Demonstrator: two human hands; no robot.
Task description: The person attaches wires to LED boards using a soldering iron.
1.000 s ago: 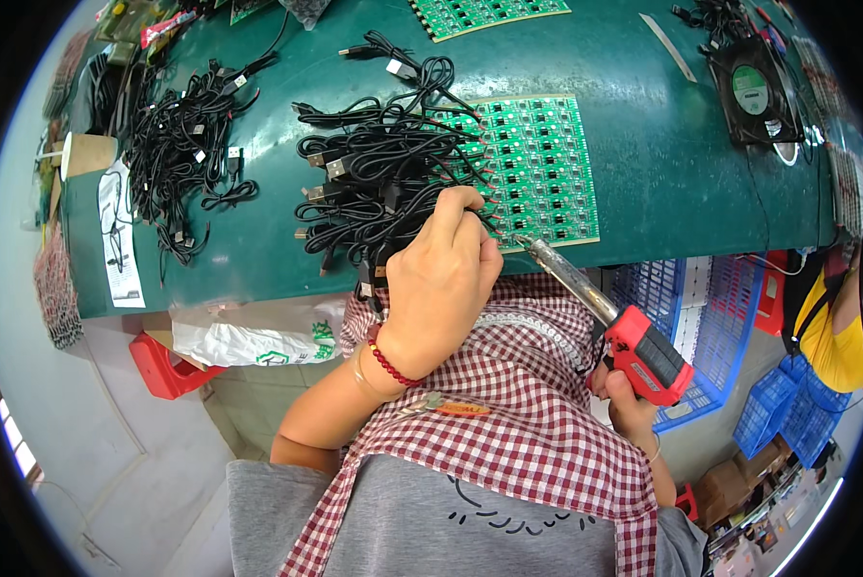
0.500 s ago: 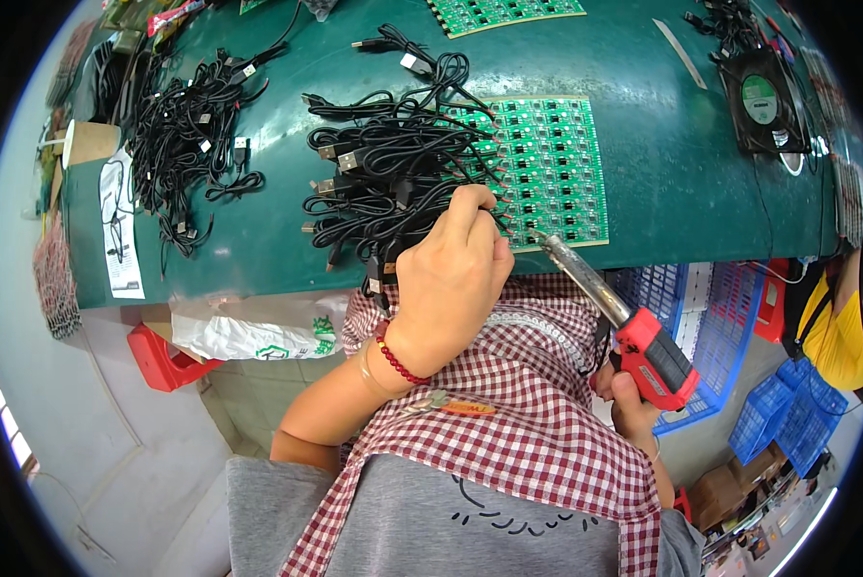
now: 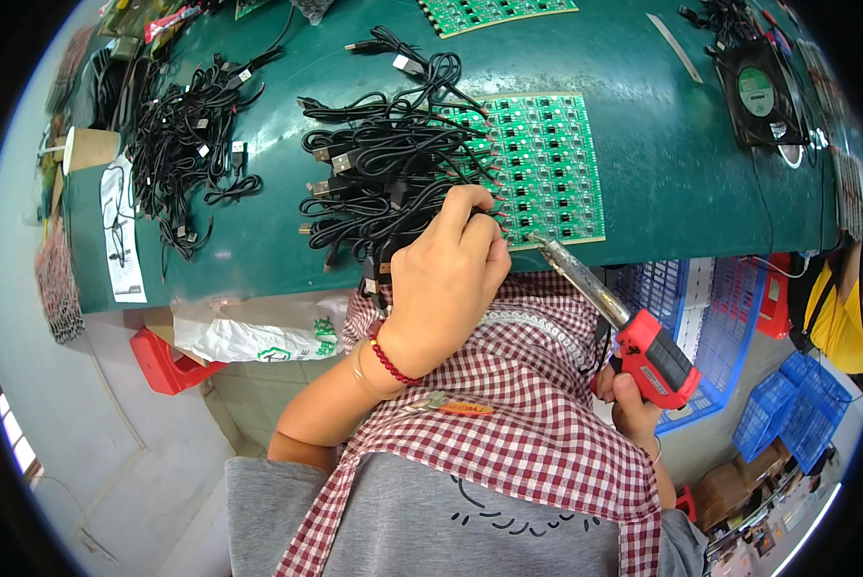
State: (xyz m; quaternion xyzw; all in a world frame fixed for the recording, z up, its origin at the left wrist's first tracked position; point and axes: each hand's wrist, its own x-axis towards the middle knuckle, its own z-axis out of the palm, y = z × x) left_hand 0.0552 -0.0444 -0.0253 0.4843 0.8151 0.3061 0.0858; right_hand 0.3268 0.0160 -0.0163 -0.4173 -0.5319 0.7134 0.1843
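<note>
My left hand point(image 3: 446, 274) is closed in a pinch at the front edge of a green circuit board panel point(image 3: 574, 173), over the end of a black USB cable; the fingertips hide the exact grip. In my right hand point(image 3: 632, 404) is a red and black soldering iron point(image 3: 600, 298), its metal tip low over the panel's front edge, just right of my left fingers. Whether the tip touches the board is too small to tell. A stack of coiled black USB cables point(image 3: 374, 144) lies along the panel's left side, with red wire ends reaching onto the board.
Another pile of black cables point(image 3: 186, 144) lies at left, near a paper cup point(image 3: 92, 147) and a white printed strip point(image 3: 119, 226). A second green panel point(image 3: 494, 12) sits at the far edge. A black fan point(image 3: 759, 96) stands at right; blue crates point(image 3: 715, 337) are below the table.
The whole view has shifted slightly. Both hands keep almost the same pose, with the iron's tip still beside my left fingers at the board's front edge.
</note>
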